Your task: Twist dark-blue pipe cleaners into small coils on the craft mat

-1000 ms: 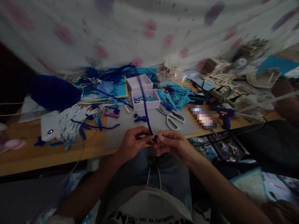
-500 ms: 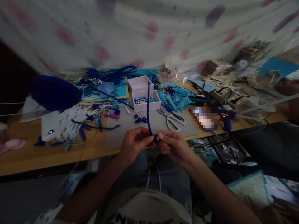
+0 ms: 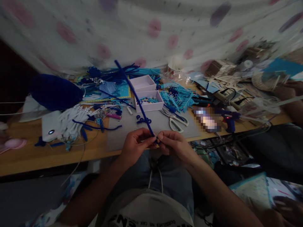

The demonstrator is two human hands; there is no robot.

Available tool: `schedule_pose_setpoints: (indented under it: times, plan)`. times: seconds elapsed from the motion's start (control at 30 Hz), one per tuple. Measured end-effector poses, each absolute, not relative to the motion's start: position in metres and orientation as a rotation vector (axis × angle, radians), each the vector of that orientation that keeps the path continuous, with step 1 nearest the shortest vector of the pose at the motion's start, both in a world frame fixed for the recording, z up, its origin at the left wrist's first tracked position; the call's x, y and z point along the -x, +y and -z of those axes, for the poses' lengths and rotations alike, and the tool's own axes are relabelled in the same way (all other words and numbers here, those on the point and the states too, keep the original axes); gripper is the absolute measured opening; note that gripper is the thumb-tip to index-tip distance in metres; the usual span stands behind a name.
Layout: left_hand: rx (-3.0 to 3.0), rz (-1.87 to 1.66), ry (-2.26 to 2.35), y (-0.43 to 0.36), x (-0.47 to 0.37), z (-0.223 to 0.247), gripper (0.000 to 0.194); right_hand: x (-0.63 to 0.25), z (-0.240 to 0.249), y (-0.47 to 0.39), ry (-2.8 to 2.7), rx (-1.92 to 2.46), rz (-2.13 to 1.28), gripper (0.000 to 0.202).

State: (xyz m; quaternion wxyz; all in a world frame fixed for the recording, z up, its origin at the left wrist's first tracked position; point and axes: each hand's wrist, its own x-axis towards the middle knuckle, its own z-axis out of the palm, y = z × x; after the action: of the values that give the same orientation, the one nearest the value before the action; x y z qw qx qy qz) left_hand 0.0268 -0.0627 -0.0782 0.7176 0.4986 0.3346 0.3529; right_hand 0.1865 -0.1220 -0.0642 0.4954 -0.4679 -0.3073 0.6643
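In the head view, our left hand point(image 3: 134, 145) and right hand point(image 3: 179, 146) pinch the near end of a dark blue fuzzy stem point(image 3: 142, 109) between their fingertips. That end looks bent into a small curl; the long remainder is straight, slanting outward past our left hand. Small blue rings point(image 3: 143, 120) lie beyond our left fingertips on the grey mat point(image 3: 118, 134), whose front edge is near our fingers. We judge the hands have room above it, though the stem's length overhangs the white box point(image 3: 153, 107) beyond.
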Motion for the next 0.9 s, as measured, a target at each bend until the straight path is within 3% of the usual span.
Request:
schedule_pose_setpoints:
  times: [0.37,0.57,0.7,0.9]
  plan:
    - [-0.974,-0.773,0.711,-0.063,-0.027,0.081,0.030,-0.190,0.066,-0.119,-0.846,1.139,-1.598,0.039]
    - [-1.079,-0.921,0.734,-0.072,-0.029,0.082,0.055,-0.190,0.065,-0.120,-0.708,1.069,-1.688,0.035]
    - [-1.573,-1.021,0.676,-0.072,-0.023,0.084,0.013,-0.192,0.057,-0.121,-0.523,0.956,-1.825,0.028]
    - [-2.275,-1.401,0.355,-0.056,-0.014,0.084,0.023,-0.192,0.050,-0.126,-0.409,0.864,-1.907,0.024]
